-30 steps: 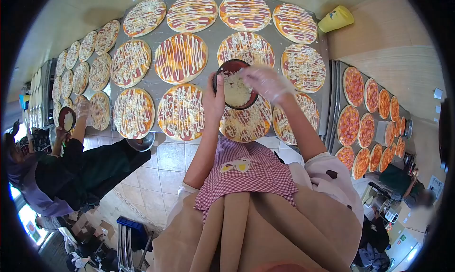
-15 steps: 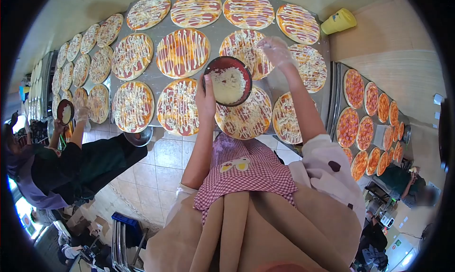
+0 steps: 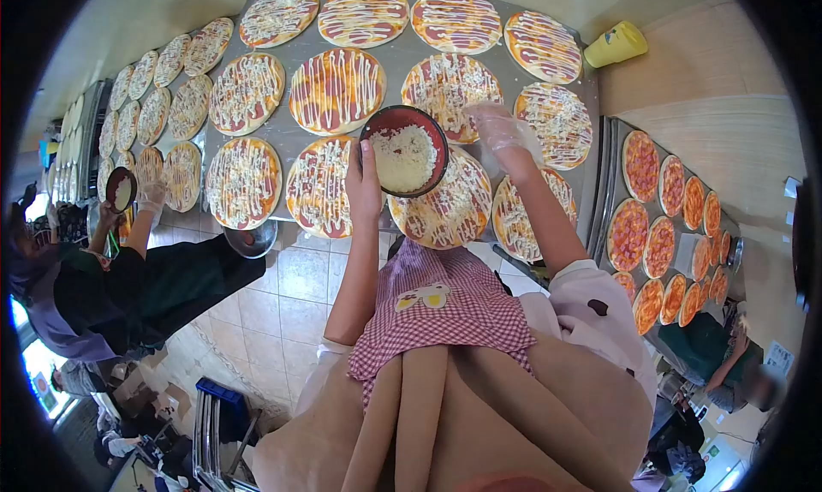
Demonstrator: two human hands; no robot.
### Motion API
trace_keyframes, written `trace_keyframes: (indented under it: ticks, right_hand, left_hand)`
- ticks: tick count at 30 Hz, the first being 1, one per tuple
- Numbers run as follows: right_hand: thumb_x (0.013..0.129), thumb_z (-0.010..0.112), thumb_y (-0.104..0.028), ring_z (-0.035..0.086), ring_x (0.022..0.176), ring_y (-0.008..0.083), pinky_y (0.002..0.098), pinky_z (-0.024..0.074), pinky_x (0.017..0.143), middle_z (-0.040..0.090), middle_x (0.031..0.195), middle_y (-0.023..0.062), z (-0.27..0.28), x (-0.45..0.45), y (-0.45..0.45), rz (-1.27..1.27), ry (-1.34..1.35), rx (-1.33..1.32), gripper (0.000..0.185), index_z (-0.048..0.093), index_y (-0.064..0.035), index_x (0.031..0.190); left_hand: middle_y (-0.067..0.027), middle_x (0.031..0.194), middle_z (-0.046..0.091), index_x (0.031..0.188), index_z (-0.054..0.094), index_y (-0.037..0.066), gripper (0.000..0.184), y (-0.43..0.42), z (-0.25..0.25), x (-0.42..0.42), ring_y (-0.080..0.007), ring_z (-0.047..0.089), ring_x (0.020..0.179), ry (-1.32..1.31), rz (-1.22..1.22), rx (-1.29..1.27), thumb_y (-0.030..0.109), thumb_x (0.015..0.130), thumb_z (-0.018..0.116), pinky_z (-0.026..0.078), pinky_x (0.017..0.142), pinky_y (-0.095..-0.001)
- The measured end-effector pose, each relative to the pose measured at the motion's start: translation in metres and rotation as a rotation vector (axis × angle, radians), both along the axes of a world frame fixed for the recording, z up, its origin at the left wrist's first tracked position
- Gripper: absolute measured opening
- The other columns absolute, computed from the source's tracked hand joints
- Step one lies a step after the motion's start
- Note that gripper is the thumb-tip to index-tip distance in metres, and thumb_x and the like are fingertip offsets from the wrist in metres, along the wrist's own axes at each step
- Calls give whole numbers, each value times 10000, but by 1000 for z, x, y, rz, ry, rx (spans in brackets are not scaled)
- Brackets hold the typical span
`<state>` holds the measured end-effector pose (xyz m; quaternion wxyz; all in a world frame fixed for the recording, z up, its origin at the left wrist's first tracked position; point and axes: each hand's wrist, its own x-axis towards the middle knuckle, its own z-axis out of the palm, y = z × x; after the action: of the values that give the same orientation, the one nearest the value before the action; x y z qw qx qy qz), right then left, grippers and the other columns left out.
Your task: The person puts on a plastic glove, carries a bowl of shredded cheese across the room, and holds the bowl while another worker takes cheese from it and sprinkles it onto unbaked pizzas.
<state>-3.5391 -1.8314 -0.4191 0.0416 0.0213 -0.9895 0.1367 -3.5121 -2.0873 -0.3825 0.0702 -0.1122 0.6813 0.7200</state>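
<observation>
My left hand (image 3: 365, 179) grips the left rim of a dark bowl (image 3: 444, 154) with a red inside, held above the pizzas. White shredded topping (image 3: 405, 158) fills much of the bowl. My right hand (image 3: 498, 132), in a clear glove, hovers at the right edge of a pizza (image 3: 451, 89) with sauce stripes and white shreds. Its fingers are blurred, and whether they hold anything cannot be made out. Directly behind the bowl's left side lies a pizza (image 3: 337, 91) with sauce stripes and no shreds.
Several more pizzas lie on the metal table (image 3: 287, 139). A yellow cup (image 3: 616, 45) stands at its back right corner. To the right, another table holds red-topped pizzas (image 3: 640, 166). At the left, a co-worker (image 3: 154, 291) holds a similar bowl (image 3: 121, 189). A metal bowl (image 3: 251, 239) is near the front edge.
My right hand has moved from over the bowl to the right, beside the pizza behind it. My left hand has shifted the bowl slightly left.
</observation>
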Motion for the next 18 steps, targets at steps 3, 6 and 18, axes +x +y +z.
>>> trace_keyframes:
  ticks: [3, 6, 18]
  right_hand:
    - [793, 434, -44, 576, 934, 294, 369, 428, 871, 616, 1004, 130, 16, -7, -3, -71, -96, -151, 291, 628, -103, 1002]
    - [828, 424, -85, 581, 932, 279, 356, 432, 865, 611, 1029, 120, 10, -13, -4, -59, 83, -251, 283, 621, -115, 1028]
    - [835, 482, -169, 544, 979, 323, 378, 426, 860, 572, 1044, 173, 65, 10, -123, 172, -231, -536, 349, 505, -70, 1169]
  left_hand:
    - [-192, 1243, 449, 1274, 352, -86, 633, 2, 2, 3, -226, 438, 1143, -2, 12, 50, 430, 912, 416, 330, 968, -304]
    - [-189, 1228, 462, 1267, 361, -84, 625, 1, 1, 7, -225, 458, 1120, 2, 3, 107, 426, 912, 421, 348, 953, -303]
    - [-236, 1173, 506, 1239, 410, -59, 599, -38, 1, -10, -274, 479, 1114, 42, -71, -140, 440, 908, 401, 356, 933, -323]
